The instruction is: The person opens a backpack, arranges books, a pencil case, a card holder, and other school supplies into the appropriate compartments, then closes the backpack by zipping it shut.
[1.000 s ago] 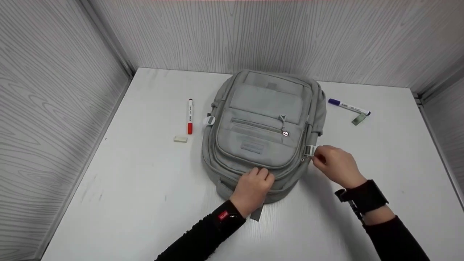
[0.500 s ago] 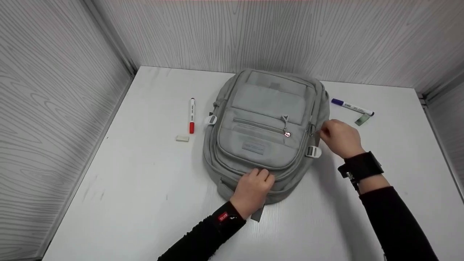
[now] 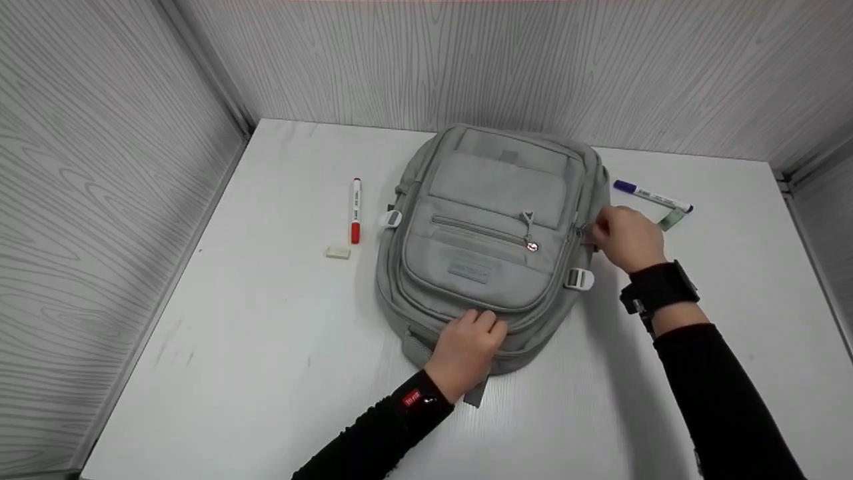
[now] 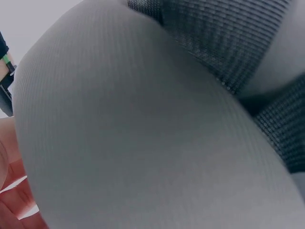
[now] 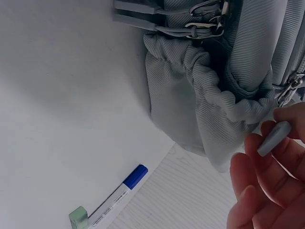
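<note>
A grey backpack lies on the white table, its front face up. My left hand grips the backpack's near edge with curled fingers; in the left wrist view grey fabric covers most of the picture. At the backpack's right side, my right hand pinches a grey zipper pull between thumb and finger. Its metal slider shows in the right wrist view, near a gathered side pocket. Two more zipper pulls hang at the top of that view.
A red-capped marker and a pale eraser lie left of the backpack. On the right are a blue-capped marker and a green eraser-like block. White buckles stick out at the backpack's sides. Grey wood-grain panels enclose the table.
My right hand has moved away from me along the backpack's right side, from beside the white buckle to above it, with the zipper pull. My left hand keeps its grip.
</note>
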### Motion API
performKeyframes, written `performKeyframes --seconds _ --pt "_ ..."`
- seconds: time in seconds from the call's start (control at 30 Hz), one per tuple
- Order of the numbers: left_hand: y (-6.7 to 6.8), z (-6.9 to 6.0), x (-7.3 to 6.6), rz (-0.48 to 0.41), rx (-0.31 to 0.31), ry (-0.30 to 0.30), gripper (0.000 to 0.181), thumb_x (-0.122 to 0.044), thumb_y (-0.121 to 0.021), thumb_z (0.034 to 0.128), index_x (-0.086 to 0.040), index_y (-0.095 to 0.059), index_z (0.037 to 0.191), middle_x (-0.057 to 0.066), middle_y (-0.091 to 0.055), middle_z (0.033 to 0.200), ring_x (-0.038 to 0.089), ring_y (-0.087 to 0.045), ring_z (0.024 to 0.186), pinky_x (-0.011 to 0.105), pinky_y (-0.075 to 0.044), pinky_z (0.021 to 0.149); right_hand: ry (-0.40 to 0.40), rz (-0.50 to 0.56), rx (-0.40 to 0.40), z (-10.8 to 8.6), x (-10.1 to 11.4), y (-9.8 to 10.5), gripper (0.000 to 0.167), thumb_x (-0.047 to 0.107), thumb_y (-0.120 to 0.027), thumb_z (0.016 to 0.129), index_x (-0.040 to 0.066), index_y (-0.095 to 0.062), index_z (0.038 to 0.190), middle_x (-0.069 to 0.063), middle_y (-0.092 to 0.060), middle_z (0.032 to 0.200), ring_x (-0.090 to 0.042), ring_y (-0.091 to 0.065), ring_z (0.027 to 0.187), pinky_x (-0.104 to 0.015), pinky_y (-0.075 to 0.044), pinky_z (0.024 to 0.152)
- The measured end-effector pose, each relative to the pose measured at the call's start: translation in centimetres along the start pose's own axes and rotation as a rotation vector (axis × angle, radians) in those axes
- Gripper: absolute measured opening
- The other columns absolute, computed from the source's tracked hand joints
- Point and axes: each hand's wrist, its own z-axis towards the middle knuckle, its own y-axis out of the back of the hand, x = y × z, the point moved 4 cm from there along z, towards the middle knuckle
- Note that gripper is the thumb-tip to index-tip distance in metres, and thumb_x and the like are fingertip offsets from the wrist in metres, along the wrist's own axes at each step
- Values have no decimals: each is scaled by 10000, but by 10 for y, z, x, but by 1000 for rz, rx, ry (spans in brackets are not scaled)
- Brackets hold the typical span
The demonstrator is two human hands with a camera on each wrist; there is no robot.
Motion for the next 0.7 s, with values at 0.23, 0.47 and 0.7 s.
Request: performKeyframes --seconds 0.23,0.47,0.7 --pt "-1 -2 1 3 -3 13 300 -51 -823 608 -171 -651 822 -45 -591 768 99 -555 636 203 -444 459 8 52 36 -6 3 -2 200 151 -583 962 -34 -647 1003 -258 -622 952 -415 -599 848 -527 -480 689" --pt "-2 -2 0 -11 -2 13 312 -46 -816 592 -166 -645 823 -41 -590 767 102 -556 646 209 -442 464 29 141 72 -3 17 -1 362 123 -581 945 -68 -587 1253 -346 -502 1278 -532 -430 1152 -630 -400 948" --pt "-2 -1 -1 -4 -4 16 321 -48 -813 582 -169 -653 833 -42 -596 776 99 -562 659 206 -449 477 14 171 146 1 22 -3 440 135 -607 925 -95 -551 1296 -367 -461 1348 -576 -368 1245 -709 -331 1005"
